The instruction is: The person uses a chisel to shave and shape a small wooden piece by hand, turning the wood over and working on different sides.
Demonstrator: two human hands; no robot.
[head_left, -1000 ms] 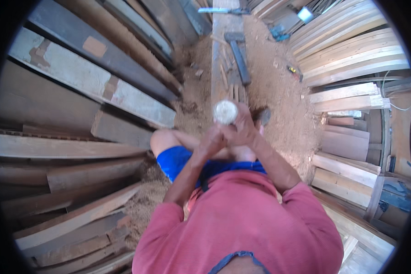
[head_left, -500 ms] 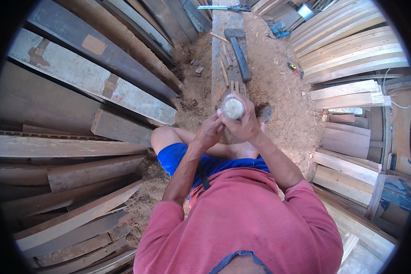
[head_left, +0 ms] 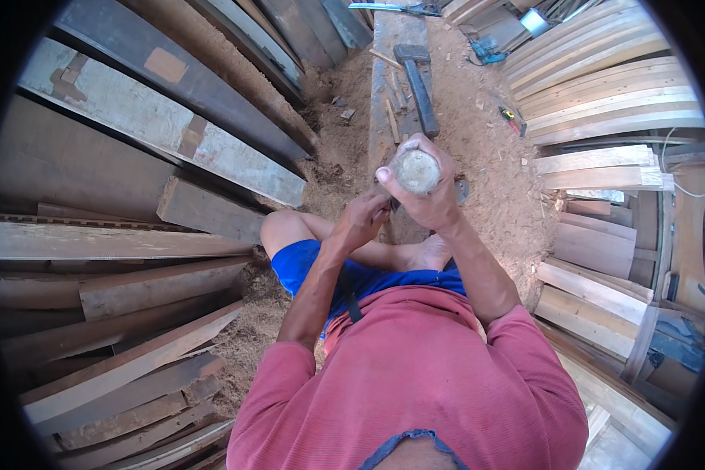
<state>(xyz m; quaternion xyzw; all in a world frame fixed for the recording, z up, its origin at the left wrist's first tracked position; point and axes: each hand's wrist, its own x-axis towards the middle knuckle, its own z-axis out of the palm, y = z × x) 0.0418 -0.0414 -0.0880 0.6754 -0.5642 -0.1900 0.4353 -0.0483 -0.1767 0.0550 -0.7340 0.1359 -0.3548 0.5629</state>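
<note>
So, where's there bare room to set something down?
The sawdust floor between the hammer and the stacked boards looks open, bar scattered chips and a small yellow-and-black tool. The plank has a patch between long blade and hammer; nearer, wood strips and the right hand crowd it.

A pinkish-red shirt (head_left: 454, 368) with fine ribbed lines and a dark blue-grey collar (head_left: 417, 435) contrasted with bright blue shorts (head_left: 296, 265) and a black strap (head_left: 352, 304), while the round wooden piece (head_left: 417, 171) showed mottled cream and grey. A dull blue-grey hammer (head_left: 422, 98), a teal drill (head_left: 488, 53) and a small yellow, red and black tool (head_left: 511, 119) stood out against tan-brown sawdust (head_left: 501, 200). One slate-grey board (head_left: 227, 102) bore a tan rectangle (head_left: 166, 65), another board (head_left: 141, 117) was whitish with brown patches, and stacked planks (head_left: 611, 117) formed pale cream stripes.
</note>
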